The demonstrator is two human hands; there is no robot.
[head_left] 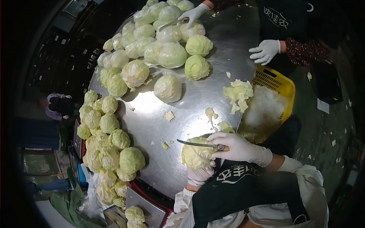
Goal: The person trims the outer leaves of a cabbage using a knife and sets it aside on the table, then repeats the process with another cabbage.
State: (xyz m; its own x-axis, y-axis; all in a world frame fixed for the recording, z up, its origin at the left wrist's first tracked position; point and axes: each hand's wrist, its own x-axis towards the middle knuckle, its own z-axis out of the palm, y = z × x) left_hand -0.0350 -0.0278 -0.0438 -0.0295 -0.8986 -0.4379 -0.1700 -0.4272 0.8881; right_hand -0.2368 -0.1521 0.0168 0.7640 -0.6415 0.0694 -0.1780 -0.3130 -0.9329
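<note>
My right hand (pixel 237 148), in a white glove, grips the wooden handle of a curved knife (pixel 195 143). The blade points left across the top of a pale green cabbage (pixel 198 155). My left hand (pixel 200 174), also gloved, holds this cabbage from below, near the table's front edge; part of the hand is hidden by the cabbage. A small leaf scrap (pixel 226 127) lies just beyond my right hand. Larger loose leaves (pixel 238 95) lie at the table's right edge.
On the metal table (pixel 163 125), unwrapped cabbages (pixel 108 123) pile at left and plastic-wrapped ones (pixel 167 55) at the back. A yellow basket (pixel 288 89) stands at right. A co-worker's gloved hands (pixel 194 14) (pixel 266 51) are at the far side. A metal scale (pixel 142 207) is at lower left.
</note>
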